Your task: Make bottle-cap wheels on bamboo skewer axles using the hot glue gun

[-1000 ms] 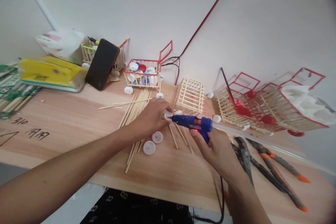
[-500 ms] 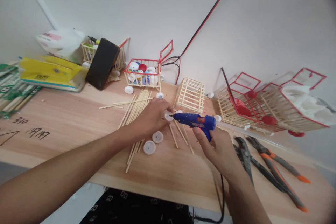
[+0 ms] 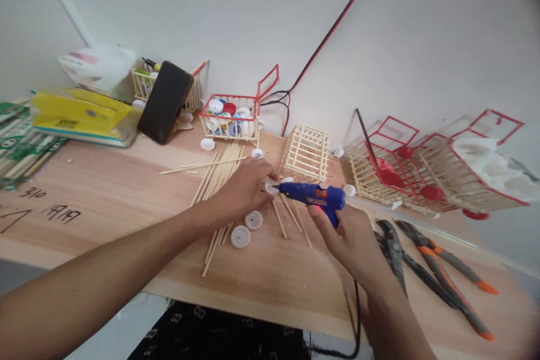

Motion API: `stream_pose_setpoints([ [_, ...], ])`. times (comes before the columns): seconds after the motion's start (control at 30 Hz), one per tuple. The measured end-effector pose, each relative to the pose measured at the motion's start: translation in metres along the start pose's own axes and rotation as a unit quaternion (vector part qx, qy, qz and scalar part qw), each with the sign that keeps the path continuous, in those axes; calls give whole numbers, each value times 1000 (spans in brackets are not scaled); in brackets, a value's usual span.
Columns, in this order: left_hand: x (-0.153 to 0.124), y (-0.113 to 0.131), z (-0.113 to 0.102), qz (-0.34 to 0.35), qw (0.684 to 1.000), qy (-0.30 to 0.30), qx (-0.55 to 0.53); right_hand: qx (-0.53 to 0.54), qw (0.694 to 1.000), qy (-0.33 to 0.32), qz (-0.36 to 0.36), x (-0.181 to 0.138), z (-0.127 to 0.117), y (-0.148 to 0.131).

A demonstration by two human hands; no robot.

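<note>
My left hand is closed on a white bottle cap, pinched at the fingertips. Wrapped round the handle of a blue hot glue gun is my right hand; a clear glue stick sticks out of the gun's back. The nozzle meets the cap, though whether glue is coming out is too small to see. Two more white caps, a nearer one and a farther one, lie on the table below my left hand. Thin wooden sticks spread beneath my left wrist.
An unpainted stick basket stands behind the gun. A red-rimmed cart full of caps is at the wall, with more carts to the right. Pliers lie at right. A phone and yellow packet are at left.
The back of the glue gun has shifted very slightly left with my right hand, the nozzle staying at the cap. My left hand has kept still.
</note>
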State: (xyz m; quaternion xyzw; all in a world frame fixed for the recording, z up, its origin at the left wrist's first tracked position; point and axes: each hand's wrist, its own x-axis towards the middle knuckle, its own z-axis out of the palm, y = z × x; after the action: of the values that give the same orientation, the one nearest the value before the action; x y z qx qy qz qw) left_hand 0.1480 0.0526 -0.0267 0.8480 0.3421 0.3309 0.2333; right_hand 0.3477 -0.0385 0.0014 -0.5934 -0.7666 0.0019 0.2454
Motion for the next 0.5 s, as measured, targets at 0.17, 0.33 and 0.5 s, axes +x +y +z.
stream_pose_setpoints([
  [0.17, 1, 3, -1, -5, 1000, -5, -1, 22, 1000, -5, 4, 1, -2, -3],
  [0.33, 1, 2, -1, 1, 1000, -4, 0, 18, 1000, -11, 9, 0, -3, -3],
  [0.5, 1, 2, 0, -6, 1000, -12, -2, 5, 1000, -7, 4, 0, 0, -2],
])
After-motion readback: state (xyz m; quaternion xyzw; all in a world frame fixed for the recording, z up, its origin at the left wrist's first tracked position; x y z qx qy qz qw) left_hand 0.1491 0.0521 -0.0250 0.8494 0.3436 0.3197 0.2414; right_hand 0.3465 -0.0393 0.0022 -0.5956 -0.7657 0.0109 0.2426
